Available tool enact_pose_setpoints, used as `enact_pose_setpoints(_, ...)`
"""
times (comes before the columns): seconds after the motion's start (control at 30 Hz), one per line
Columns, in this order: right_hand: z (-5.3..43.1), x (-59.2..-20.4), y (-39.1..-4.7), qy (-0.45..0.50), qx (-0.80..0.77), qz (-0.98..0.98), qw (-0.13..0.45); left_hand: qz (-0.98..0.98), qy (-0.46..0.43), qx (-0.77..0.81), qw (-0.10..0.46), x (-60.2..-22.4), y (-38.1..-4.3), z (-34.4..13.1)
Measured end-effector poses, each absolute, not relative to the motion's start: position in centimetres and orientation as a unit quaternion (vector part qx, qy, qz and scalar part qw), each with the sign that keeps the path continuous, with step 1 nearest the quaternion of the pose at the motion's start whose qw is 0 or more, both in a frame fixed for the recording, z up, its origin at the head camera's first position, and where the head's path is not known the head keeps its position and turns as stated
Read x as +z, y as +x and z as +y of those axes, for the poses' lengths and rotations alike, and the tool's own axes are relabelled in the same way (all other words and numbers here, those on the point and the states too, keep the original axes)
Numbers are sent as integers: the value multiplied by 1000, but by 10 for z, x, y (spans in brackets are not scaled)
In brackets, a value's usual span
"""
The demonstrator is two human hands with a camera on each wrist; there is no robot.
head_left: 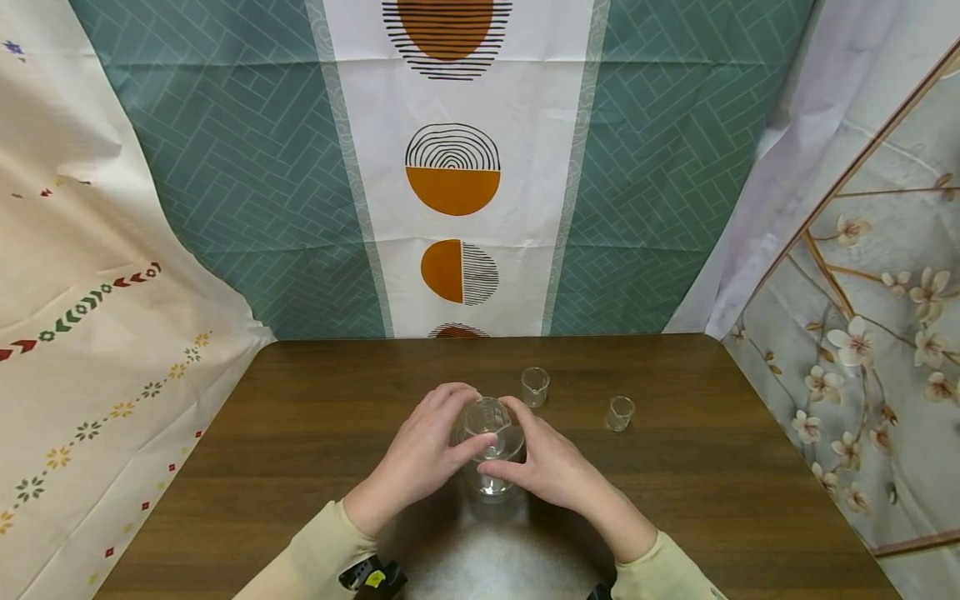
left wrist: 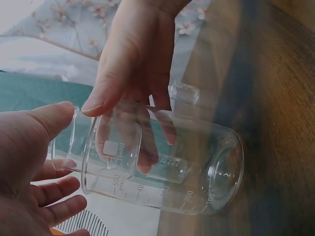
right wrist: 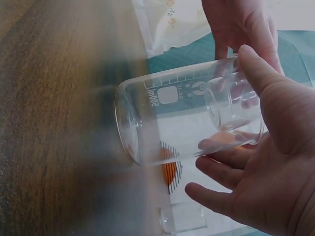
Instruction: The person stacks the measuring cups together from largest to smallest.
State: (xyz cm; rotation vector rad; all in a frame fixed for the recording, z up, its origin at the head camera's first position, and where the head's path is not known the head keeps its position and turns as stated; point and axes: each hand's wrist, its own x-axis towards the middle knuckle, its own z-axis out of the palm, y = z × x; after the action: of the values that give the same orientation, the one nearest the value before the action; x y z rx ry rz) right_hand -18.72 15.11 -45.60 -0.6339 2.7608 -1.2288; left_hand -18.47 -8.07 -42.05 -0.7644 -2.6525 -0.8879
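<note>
A large clear glass beaker (head_left: 491, 483) marked 500ml stands upright on the table in front of me. My right hand (head_left: 551, 458) holds it near the rim, thumb on the near side and fingers round the far side. Between thumb and fingers, my left hand (head_left: 431, 442) grips a smaller glass beaker (head_left: 486, 414) by its upper part. In the left wrist view, the smaller beaker (left wrist: 129, 142) reaches through the large beaker's mouth, its base inside and its rim outside. The right wrist view shows its base well above the large beaker's bottom (right wrist: 129, 130).
Two more small glass beakers stand on the brown wooden table (head_left: 315, 433): one beaker (head_left: 536, 386) just behind my right hand, the other beaker (head_left: 620, 413) farther right. A patterned cloth (head_left: 465, 183) hangs behind the table, with more cloth at both sides.
</note>
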Motion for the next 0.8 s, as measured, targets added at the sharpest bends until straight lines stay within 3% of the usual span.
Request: enact_pose_setpoints(0.8,153,-456,-187,-215,-396,892,26,-911,-265,-307,80,-425,-190,-78)
